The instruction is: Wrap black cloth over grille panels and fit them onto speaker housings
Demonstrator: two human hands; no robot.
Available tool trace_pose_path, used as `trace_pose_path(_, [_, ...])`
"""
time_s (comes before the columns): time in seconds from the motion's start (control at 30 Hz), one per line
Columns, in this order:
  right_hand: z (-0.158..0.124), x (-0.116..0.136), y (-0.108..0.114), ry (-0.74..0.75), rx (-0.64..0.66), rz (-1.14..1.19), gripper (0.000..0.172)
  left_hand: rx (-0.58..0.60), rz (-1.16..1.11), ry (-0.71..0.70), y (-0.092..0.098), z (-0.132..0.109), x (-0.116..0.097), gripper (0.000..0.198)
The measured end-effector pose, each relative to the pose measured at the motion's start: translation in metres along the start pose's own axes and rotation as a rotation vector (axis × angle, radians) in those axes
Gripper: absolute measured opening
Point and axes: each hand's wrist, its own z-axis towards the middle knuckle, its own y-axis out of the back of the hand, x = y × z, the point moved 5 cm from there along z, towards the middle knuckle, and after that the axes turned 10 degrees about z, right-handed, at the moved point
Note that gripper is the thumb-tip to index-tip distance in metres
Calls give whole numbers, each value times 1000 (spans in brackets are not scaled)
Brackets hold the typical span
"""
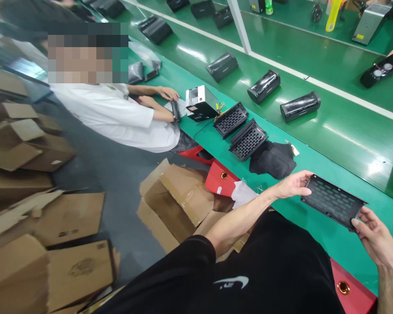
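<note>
Between my two hands is a black perforated speaker grille (334,201), tilted over the green bench. My left hand (294,185) pinches its left end, thumb on the near face. The right end is gripped by my right hand (370,229), with the thumb over the lower corner. Rows of oblong slots run across the panel. To the left on the bench lies a pile of black cloth sheets (274,160). Beyond it are stacked black grilles (249,140) and another grille stack (231,120).
A white and black boxy device (201,103) stands beside a co-worker in a white shirt (118,115), whose hands hold a dark part. Black speakers (300,106) lie on the green conveyor (340,139). Open cardboard boxes (177,200) and red stools (221,179) are below the bench.
</note>
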Motion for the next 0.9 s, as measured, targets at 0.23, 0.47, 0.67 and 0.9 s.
trace_pose_path(0.23, [3,-4,-1,-27,-27,17,70,-6,-35,23,3,1,4,73])
trace_pose_path(0.47, [6,-7,-8,-65,-29,72,66,-22,-50,55,7,0,6,73])
trace_pose_path(0.67, [16,-13,-9,-70,-100,78,58,-67,-100,153,11,2,14,69])
trace_pose_path(0.9, [26,-18,-12,-87,-70,88,58,-126,-119,163,15,5,18,64])
